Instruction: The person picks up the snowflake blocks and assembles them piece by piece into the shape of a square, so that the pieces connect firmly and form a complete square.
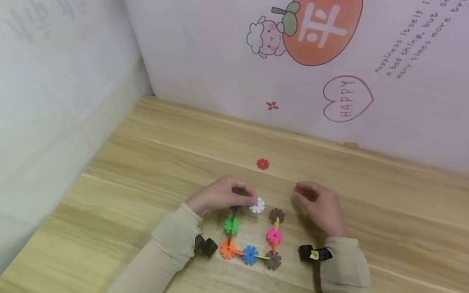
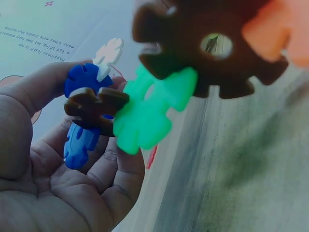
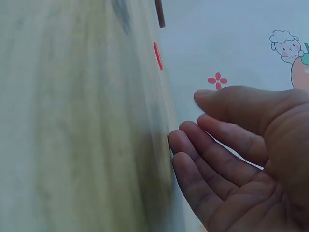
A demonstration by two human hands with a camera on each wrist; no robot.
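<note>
Slotted plastic discs, joined edge to edge, form a U-shaped chain. Its left side runs from a dark blue disc through a brown disc and a green disc to an orange disc. A light blue disc sits in the bottom row; a pink disc and a brown disc mark the right side. My left hand pinches a white disc beside the dark blue one, partly covering the latter. Holding nothing, my right hand hovers right of the chain, fingers loosely curved.
A loose red disc lies on the wooden table beyond the hands. White printed sheeting stands behind the table's far edge, and more covers the left side. Black camera mounts hang at both wrists.
</note>
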